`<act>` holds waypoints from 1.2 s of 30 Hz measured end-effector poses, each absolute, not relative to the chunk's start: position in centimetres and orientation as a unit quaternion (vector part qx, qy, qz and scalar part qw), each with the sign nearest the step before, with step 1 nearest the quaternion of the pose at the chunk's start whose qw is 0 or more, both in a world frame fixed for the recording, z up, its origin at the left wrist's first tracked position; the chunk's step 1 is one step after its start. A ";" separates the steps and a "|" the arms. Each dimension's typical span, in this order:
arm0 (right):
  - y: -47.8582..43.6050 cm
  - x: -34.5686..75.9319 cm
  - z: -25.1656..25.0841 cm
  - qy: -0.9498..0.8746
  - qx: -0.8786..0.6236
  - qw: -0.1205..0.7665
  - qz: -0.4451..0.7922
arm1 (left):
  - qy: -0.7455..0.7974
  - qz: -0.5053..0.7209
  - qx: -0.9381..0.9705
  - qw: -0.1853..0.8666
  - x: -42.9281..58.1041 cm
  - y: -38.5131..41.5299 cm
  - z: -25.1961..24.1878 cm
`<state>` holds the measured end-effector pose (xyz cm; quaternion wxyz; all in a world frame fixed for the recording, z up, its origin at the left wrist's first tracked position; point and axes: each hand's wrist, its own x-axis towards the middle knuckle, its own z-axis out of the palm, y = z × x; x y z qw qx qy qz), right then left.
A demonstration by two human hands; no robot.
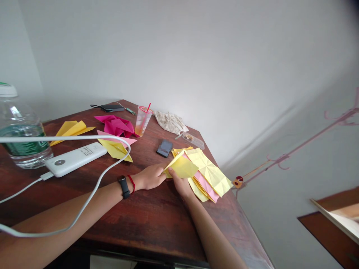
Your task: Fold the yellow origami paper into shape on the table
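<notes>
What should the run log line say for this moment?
left hand: holds folded yellow paper | right hand: holds same | beside: yellow-pink paper stack

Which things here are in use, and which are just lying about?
In use: left hand, right hand, yellow folded paper square, creased yellow-and-pink paper sheets.

Lying about: white power bank, clear plastic cup, black smartphone, pink folded paper.

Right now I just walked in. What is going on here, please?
A person has both hands on a folded yellow paper at a wooden table. The left hand touches its corner, and the right hand presses on it. Beside them lies a pile of creased yellow and pink paper. Farther away are folded pink paper, a phone and a plastic cup.
</notes>
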<state>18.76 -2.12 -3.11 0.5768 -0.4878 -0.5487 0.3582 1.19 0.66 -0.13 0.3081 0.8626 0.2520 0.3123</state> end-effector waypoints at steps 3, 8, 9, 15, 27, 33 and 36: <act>-2.2 18.8 -2.9 -0.539 -0.519 0.563 0.351 | 0.233 0.316 0.869 0.302 1.1 0.5 -0.1; -2.6 18.6 -2.4 -0.564 -0.510 0.524 0.383 | 0.229 0.303 0.884 0.274 1.1 0.8 -1.0; -2.7 18.5 -2.3 -0.579 -0.504 0.512 0.385 | 0.222 0.302 0.886 0.273 1.1 0.9 -1.2; -2.8 18.3 -1.6 -0.640 -0.476 0.477 0.369 | 0.228 0.319 0.870 0.300 1.2 1.3 -1.8; -1.6 18.6 -2.3 -0.550 -0.490 0.549 0.394 | 0.269 0.323 0.810 0.409 1.2 1.6 -0.6; -1.4 18.6 -1.8 -0.454 -0.496 0.615 0.412 | 0.289 0.327 0.781 0.447 1.1 1.0 -0.2; -1.5 18.6 -1.3 -0.421 -0.484 0.635 0.431 | 0.287 0.307 0.782 0.460 1.1 1.1 -0.2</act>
